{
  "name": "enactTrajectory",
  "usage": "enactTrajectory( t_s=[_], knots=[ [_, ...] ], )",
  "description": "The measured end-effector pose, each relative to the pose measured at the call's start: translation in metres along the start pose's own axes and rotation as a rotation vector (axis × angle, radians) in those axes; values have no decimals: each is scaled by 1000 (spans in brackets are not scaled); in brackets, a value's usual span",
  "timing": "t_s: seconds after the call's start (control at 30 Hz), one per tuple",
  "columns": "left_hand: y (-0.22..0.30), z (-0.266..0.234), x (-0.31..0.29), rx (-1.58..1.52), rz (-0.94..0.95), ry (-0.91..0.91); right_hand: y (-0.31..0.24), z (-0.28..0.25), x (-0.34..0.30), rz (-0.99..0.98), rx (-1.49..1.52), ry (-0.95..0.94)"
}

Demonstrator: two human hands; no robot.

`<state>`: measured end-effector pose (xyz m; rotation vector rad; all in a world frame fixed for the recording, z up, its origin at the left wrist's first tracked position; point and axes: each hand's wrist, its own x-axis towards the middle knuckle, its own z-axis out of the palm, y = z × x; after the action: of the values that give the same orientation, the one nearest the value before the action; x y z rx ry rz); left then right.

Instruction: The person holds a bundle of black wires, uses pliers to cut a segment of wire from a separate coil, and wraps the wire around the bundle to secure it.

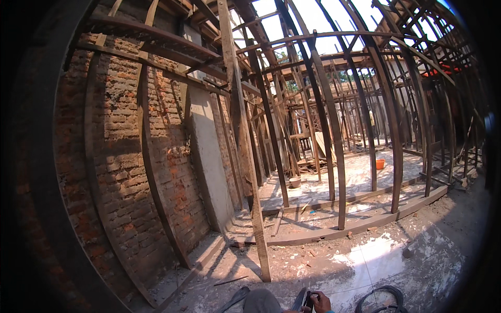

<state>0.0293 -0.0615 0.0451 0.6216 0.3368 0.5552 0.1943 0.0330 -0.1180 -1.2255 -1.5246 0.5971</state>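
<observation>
At the bottom edge my right hand [321, 301] is closed, with fingers and thumb pinched on a small dark object [309, 300] whose kind I cannot make out. Beside it a grey, narrow, pointed thing [299, 299] sticks up; it is too small to tell what it is. Only a sliver of skin, perhaps my left hand [292, 311], shows at the very edge, its fingers hidden. My grey-clad knee [262, 301] is just left of the hands. Right of them, a coil of black cable or hose [383, 298] lies on the floor.
A leaning wooden post [261, 250] stands just ahead. Beyond are many upright props [339, 172] and long floor beams [360, 227]. A brick wall [122, 125] with a concrete column [209, 151] runs along the left. An orange bucket [380, 164] stands farther back; rubble litters the floor.
</observation>
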Motion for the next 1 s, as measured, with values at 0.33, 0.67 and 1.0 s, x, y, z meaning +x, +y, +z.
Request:
enactTrajectory(
  t_s=[0.33, 0.67, 1.0],
  knots=[
    [-3, -2, 0, -23, -15, 5, 58, 21, -4, 373, 15, 123],
    [-4, -8, -7, -63, -11, 14, 14, -8, -12, 853, 511, -42],
    [-23, -5, -10, -57, -50, -12, 55, -15, -2, 994, 769, -69]
  ],
)
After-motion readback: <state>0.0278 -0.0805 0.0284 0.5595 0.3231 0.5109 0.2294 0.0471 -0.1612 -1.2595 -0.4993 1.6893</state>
